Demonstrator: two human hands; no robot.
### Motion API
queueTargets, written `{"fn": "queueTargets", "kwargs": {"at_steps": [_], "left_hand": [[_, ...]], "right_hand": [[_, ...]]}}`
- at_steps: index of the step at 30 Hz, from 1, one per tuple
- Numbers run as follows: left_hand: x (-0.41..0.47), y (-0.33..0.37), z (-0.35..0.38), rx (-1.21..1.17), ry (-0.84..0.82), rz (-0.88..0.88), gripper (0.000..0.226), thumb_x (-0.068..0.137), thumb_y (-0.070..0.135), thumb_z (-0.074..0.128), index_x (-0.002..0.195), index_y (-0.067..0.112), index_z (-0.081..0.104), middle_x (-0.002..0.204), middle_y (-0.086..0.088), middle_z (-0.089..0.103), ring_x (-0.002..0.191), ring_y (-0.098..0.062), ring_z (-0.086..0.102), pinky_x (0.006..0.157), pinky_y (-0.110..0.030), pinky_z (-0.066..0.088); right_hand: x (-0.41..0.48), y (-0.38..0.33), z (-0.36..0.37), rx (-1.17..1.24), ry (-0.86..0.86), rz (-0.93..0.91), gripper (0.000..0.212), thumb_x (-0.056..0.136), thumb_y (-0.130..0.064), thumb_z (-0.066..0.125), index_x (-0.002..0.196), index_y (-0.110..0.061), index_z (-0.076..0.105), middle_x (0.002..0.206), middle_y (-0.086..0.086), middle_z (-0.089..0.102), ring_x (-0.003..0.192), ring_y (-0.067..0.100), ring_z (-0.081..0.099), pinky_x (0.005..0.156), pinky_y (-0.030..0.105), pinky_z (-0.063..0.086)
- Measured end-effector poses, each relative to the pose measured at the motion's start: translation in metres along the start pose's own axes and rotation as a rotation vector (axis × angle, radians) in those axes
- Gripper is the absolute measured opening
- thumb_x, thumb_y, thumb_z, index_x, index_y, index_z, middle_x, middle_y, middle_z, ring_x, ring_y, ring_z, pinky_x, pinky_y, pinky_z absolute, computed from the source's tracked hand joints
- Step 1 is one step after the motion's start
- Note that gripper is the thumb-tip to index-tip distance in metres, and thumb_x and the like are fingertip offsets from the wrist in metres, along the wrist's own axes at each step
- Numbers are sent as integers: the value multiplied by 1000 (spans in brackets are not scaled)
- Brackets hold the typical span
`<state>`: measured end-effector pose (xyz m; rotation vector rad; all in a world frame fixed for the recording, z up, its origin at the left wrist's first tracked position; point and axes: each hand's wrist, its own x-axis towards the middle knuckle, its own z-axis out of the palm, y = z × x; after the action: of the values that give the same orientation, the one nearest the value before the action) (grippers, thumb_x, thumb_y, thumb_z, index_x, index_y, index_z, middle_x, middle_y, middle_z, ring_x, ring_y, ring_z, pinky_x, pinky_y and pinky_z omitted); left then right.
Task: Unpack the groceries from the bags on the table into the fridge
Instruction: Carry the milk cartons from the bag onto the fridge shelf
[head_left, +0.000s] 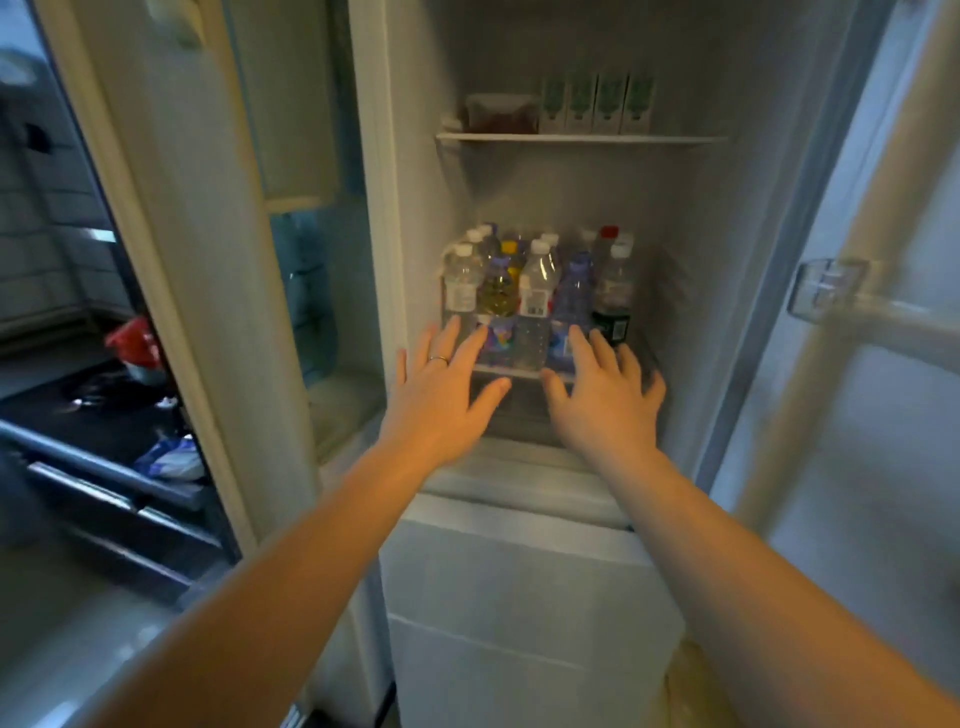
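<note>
View from your head into an open white fridge (571, 192). Both your arms reach forward. Your left hand (447, 387) and right hand (605, 397) are empty, with fingers straight and spread and palms facing a cluster of clear plastic bottles (535, 291) with white, yellow and red caps. The bottles stand upright and tightly packed on the lower glass shelf (506, 371), the front row right at its edge. Your fingertips overlap the front bottles, but it is unclear whether they touch. Four white-and-green cartons (597, 104) sit on the upper shelf (675, 139). Far to your left, a red bag (132, 340) lies on the dark table (78, 415), well apart from the fridge.

The likely risk is that the front row has little shelf ahead of it, so a pull or a sideways nudge could tip a tall bottle off the edge. Pushing high on the necks rather than low on the bodies could topple one into its neighbours. Uneven pressure from your two hands could skew the whole group
</note>
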<state>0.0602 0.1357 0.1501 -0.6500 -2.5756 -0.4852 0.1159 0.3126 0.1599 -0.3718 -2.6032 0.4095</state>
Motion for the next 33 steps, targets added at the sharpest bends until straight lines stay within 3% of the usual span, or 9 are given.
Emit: {"fn": "queueTargets", "kwargs": {"at_steps": [6,14,21,33], "left_hand": [[-127,2,19,-98,-164,-146,85,82,78,8,157,40,7,168,6,-3,155,-23,-7,124,-54,2],[-293,13,27,-296,-323,-249,78,87,72,23,157,40,11,168,8,2,154,-17,-6,122,-44,1],[-412,33,26,-393,-456,-320,75,88,72,25,156,44,13,166,15,5,153,-10,-6,124,-50,5],[-513,120,50,-368,-718,-173,66,98,64,31,157,40,14,168,11,3,154,-13,-7,123,-46,3]], "right_hand": [[-118,2,22,77,-117,-29,65,99,-58,35,157,-35,16,166,-9,11,153,25,4,120,58,5],[-263,24,36,112,-262,-42,64,99,-58,36,156,-37,16,165,-12,13,152,21,6,120,56,4],[-388,52,27,98,-382,65,63,99,-56,38,156,-36,18,164,-13,17,151,20,8,121,51,5],[-540,131,-10,26,-473,291,60,100,-55,39,154,-36,23,162,-14,22,151,20,13,120,50,10]]}}
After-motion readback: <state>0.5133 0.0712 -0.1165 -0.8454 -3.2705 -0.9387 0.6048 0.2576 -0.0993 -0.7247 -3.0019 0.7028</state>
